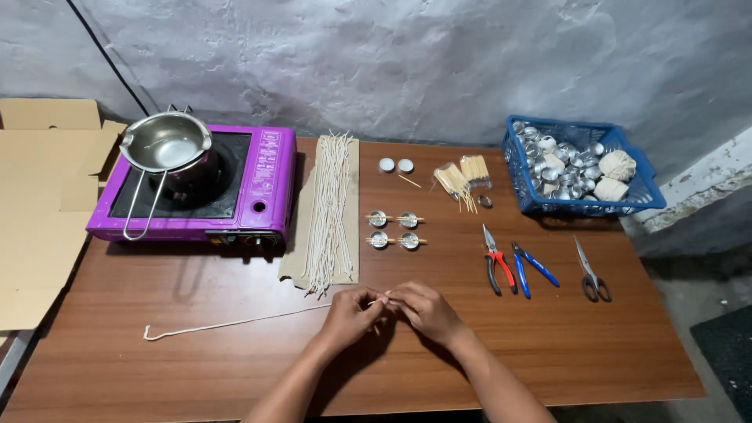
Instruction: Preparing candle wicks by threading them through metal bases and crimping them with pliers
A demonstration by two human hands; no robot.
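The person's left hand (350,313) and right hand (427,309) meet fingertip to fingertip above the brown wooden table (595,345), both pinching one end of a thin white cotton string (235,322). The string trails left across the tabletop, ending in a small hooked bend, near a row of cut white wicks (329,211).

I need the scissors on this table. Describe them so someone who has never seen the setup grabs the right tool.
Start at the blue basket at the table's far right corner. In front of it lie three hand tools in a row: red-handled pliers, blue-handled pliers, then the scissors, farthest right. They alone have dark looped handles and plain metal blades.
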